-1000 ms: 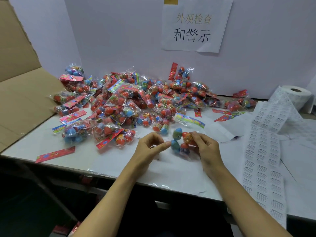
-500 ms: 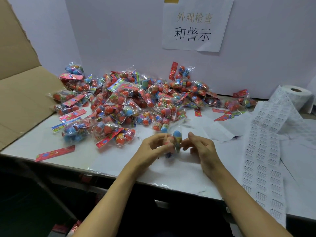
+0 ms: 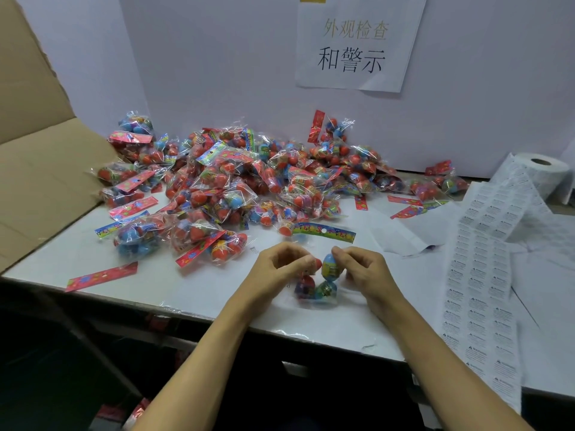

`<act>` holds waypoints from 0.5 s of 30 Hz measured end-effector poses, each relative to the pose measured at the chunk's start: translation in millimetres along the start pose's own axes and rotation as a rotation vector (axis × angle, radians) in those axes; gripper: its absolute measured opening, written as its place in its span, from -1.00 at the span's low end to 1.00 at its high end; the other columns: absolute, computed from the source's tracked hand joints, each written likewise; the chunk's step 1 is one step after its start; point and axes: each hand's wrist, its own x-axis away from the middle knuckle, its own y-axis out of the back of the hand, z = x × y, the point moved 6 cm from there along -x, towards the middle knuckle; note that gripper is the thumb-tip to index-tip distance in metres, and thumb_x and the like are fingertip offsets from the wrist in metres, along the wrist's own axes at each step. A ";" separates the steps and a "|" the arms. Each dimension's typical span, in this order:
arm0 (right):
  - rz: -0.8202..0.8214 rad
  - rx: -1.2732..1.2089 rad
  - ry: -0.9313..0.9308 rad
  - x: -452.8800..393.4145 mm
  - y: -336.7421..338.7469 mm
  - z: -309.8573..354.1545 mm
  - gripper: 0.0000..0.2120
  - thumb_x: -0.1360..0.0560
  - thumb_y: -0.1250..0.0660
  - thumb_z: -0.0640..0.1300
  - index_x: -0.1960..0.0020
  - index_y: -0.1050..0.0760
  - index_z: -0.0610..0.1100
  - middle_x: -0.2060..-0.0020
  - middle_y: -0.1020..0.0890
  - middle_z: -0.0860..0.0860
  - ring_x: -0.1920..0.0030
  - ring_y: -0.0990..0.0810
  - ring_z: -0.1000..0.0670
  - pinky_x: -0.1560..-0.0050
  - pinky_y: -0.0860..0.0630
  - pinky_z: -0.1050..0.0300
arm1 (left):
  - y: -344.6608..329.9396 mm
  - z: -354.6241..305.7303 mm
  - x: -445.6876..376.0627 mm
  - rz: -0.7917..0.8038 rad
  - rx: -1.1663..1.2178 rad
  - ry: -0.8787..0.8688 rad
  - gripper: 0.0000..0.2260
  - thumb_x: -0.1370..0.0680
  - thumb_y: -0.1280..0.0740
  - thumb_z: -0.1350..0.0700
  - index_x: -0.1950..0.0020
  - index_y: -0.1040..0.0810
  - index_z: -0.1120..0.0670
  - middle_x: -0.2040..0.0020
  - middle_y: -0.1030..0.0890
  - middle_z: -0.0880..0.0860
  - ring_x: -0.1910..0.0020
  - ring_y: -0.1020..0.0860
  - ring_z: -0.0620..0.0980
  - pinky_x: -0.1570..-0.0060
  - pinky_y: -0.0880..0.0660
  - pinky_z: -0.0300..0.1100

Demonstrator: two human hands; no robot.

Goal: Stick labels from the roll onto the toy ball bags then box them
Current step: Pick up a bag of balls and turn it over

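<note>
I hold one clear toy ball bag over the white table's front middle; red and blue balls show inside it, and its colourful header card points away from me. My left hand pinches the bag's left side. My right hand pinches its right side beside the blue ball. A big pile of toy ball bags lies behind my hands. The label roll stands at the far right, and its strip of labels runs down toward the table's front edge.
An open cardboard box stands against the table's left end. Loose red header cards lie near the front left edge. A white wall with a paper sign closes the back. White backing paper lies crumpled to the right.
The bag has been turned between my hands: its header card now points away from me and the balls hang lower. Both hands have shifted slightly but still hold the bag.
</note>
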 end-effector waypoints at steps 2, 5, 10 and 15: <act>0.005 -0.017 -0.019 0.6 0.1 -0.3 -0.68 -0.43 -0.40 0.21 0.23 -0.69 -0.04 0.33 -0.67 0.02 0.36 -0.54 0.19 0.34 -0.44 0.37 | 1.2 0.7 0.3 -0.007 -0.006 0.004 -0.91 -0.56 -0.46 0.04 0.02 -0.70 0.04 0.06 -0.74 0.12 0.09 -0.72 0.09 0.09 -0.62 -0.20; 0.043 -0.019 -0.001 1.8 -3.1 1.0 -0.77 -0.45 -0.46 0.12 0.23 -0.69 -0.04 0.32 -0.68 0.02 0.33 -0.58 0.15 0.32 -0.46 0.37 | 2.3 2.4 -1.2 -0.012 -0.015 0.021 -0.94 -0.59 -0.45 0.10 0.04 -0.70 0.05 0.06 -0.74 0.12 0.03 -0.73 0.12 0.01 -0.65 -0.10; 0.006 -0.013 0.018 -1.2 0.5 -1.8 -0.79 -0.51 -0.48 -0.09 0.29 -0.67 -0.11 0.35 -0.65 -0.05 0.35 -0.53 0.11 0.31 -0.44 0.34 | 1.8 5.3 -1.6 -0.015 -0.099 0.036 -0.89 -0.61 -0.43 0.07 0.02 -0.70 0.10 0.11 -0.73 0.05 0.05 -0.72 -0.03 0.04 -0.62 -0.21; -0.039 0.012 0.025 -2.3 3.8 -3.9 -0.78 -0.51 -0.49 -0.06 0.30 -0.66 -0.07 0.38 -0.64 0.00 0.37 -0.53 0.14 0.32 -0.44 0.35 | 2.0 2.7 -2.6 -0.026 -0.092 0.017 -0.68 -0.48 -0.54 -0.05 -0.19 -0.63 -0.04 -0.02 -0.72 0.05 -0.05 -0.70 0.01 -0.06 -0.62 -0.11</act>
